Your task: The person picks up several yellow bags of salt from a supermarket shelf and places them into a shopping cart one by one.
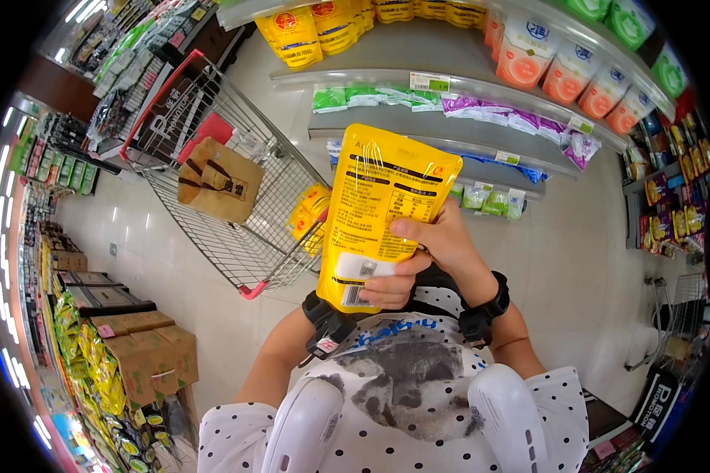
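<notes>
A yellow plastic pouch [384, 201], its printed panel and barcode facing me, is held upright before my chest, tilted a little. My right hand [447, 236] grips its right edge, thumb on the printed face and the other fingers hidden behind. From behind, my left hand [390, 290] wraps around the lower right edge, its fingertips on the front; the palm is hidden. Left of the pouch, a wire shopping cart [225, 236] holds a brown paper bag [222, 180] and several yellow packs [309, 216]. Similar yellow pouches [299, 38] stand on the upper shelf.
Grey metal shelves [384, 56] ahead carry orange-and-white pouches [523, 53] and green and purple packets [485, 109]. Cardboard boxes [154, 355] and yellow snack packs [100, 366] stand at lower left. Another cart [683, 307] is at far right. Tiled floor [574, 254] shows on both sides.
</notes>
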The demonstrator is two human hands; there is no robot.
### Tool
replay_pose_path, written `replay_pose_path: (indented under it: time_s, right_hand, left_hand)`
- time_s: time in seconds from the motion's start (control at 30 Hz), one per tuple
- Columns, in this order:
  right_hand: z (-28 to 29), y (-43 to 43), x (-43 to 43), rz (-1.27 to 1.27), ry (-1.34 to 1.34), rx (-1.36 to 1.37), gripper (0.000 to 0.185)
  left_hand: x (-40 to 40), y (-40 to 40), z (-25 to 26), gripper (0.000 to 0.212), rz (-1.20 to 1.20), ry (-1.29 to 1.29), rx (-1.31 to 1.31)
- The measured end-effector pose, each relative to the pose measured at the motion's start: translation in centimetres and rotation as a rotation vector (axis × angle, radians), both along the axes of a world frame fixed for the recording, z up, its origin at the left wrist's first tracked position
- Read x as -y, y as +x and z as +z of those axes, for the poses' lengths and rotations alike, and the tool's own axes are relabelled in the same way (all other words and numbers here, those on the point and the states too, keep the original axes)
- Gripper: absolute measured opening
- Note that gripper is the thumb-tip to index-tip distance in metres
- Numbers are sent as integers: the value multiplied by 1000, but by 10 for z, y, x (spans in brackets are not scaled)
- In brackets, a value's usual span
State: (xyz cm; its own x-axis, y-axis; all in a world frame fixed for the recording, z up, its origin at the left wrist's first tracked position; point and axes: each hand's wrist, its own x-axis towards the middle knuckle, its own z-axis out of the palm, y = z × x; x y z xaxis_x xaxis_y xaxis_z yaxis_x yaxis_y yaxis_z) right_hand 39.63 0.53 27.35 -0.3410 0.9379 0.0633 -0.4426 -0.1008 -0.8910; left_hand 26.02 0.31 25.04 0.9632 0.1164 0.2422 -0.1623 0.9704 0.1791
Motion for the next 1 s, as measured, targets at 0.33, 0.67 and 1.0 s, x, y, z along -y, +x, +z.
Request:
replay_pose_path:
  time_s: [0.33,0.67,1.0]
  right_hand:
    - [-46,32,-99,124,-263,-194,30]
    - [-87,0,-152,520,-621,105,51]
    - [-119,-120,-178,784,-648,446,38]
  left_hand:
    - [-57,31,-31,41,299,-233,38]
    - [-62,-10,-55,39,993,-190,-778]
    - [-92,-130,-130,37,1154,-315,-1256]
